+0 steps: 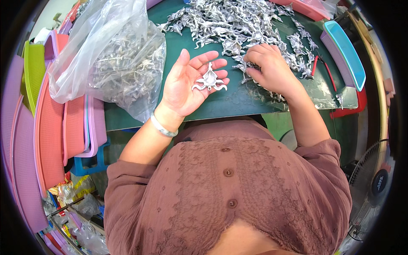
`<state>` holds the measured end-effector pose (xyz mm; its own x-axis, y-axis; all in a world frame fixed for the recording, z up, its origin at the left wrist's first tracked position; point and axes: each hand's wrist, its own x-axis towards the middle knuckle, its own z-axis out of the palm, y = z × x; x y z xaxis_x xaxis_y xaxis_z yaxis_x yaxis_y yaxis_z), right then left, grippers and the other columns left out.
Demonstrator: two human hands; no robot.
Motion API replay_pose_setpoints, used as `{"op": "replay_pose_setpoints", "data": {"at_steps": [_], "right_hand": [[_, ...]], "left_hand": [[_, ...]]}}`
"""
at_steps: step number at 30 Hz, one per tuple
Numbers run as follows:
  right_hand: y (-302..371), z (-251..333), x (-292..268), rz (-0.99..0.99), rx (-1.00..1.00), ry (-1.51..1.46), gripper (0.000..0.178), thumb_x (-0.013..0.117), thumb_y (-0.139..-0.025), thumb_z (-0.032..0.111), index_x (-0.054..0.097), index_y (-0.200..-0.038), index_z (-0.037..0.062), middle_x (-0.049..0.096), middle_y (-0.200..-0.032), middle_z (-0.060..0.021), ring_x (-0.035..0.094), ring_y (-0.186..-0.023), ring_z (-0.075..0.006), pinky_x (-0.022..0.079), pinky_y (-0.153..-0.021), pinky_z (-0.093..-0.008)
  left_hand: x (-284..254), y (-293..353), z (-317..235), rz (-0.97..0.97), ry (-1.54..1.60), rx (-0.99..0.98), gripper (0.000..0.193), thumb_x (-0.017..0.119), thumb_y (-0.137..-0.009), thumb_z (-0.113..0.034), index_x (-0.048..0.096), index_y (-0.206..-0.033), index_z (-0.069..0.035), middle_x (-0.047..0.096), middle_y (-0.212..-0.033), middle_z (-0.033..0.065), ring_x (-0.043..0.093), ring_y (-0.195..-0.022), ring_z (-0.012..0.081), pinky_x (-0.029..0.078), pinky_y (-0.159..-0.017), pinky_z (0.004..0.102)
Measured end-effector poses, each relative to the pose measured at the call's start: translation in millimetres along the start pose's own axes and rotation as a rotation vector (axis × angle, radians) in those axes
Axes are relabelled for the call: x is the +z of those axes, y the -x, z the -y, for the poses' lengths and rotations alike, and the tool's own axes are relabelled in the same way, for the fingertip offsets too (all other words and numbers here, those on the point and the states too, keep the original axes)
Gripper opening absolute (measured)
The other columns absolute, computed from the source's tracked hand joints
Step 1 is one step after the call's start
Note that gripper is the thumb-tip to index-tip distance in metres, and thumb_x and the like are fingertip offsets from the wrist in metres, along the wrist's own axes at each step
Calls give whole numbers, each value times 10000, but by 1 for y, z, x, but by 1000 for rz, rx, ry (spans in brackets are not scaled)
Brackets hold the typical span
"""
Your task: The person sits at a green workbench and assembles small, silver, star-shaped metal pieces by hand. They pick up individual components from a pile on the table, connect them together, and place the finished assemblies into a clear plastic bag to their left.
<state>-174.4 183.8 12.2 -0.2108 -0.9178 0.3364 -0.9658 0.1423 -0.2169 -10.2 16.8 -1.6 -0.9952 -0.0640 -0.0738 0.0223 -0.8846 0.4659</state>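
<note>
My left hand is turned palm up, its fingers loosely spread and slightly curled. Across its palm and fingers rests a silver metal casting, pointed at the top with curved, horn-like arms at the bottom. My right hand is at the near edge of a pile of similar castings on the green table. Its fingers are curled in, and whatever they may grip is hidden. More castings lie under and beside that hand.
A clear plastic bag full of castings stands on the left. Red-handled pliers lie at the right, near a blue and purple basket. Coloured baskets are stacked left of the table. A fan stands at lower right.
</note>
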Motion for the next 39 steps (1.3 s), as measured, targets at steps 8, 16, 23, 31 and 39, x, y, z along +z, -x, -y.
{"op": "replay_pose_setpoints", "data": {"at_steps": [8, 16, 23, 31, 39], "right_hand": [[-10, -14, 9, -272, 87, -260, 81, 578, -753, 43, 592, -826, 11, 597, -786, -91, 566, -731, -225, 432, -688, -306], [-20, -5, 2, -216, 287, -1347, 114, 560, -825, 69, 612, -895, -5, 617, -816, -26, 572, -715, -92, 443, -667, -212], [-20, 20, 6, -368, 70, -1077, 103, 570, -806, 6, 609, -901, -3, 626, -830, -57, 599, -790, -128, 483, -695, -258], [-11, 38, -3, -360, -285, -512, 208, 627, -707, -46, 596, -904, 14, 590, -944, -112, 605, -821, -249, 494, -698, -283], [-11, 25, 5, -115, 301, -1283, 221, 544, -847, 110, 568, -1045, 16, 596, -885, -28, 539, -749, -81, 450, -684, -228]], "left_hand": [[-6, -2, 3, -89, -92, -40, 503, 393, -902, -398, 448, -1163, 30, 553, -1044, 173, 581, -884, 267, 448, -857, 446], [-1, -2, 5, -220, -227, -124, 481, 404, -903, -390, 489, -1117, 32, 574, -970, 151, 594, -808, 238, 483, -795, 429], [13, 2, 6, -92, -181, -147, 488, 394, -906, -402, 555, -1007, 47, 589, -927, 152, 596, -778, 230, 496, -763, 430], [7, 1, -2, -133, -499, 105, 279, 439, -914, -263, 555, -928, -11, 601, -867, 96, 595, -763, 181, 511, -718, 365], [8, 3, -11, -34, -885, 117, 218, 475, -907, -216, 567, -906, -19, 593, -802, 29, 560, -719, 109, 453, -669, 250]]}}
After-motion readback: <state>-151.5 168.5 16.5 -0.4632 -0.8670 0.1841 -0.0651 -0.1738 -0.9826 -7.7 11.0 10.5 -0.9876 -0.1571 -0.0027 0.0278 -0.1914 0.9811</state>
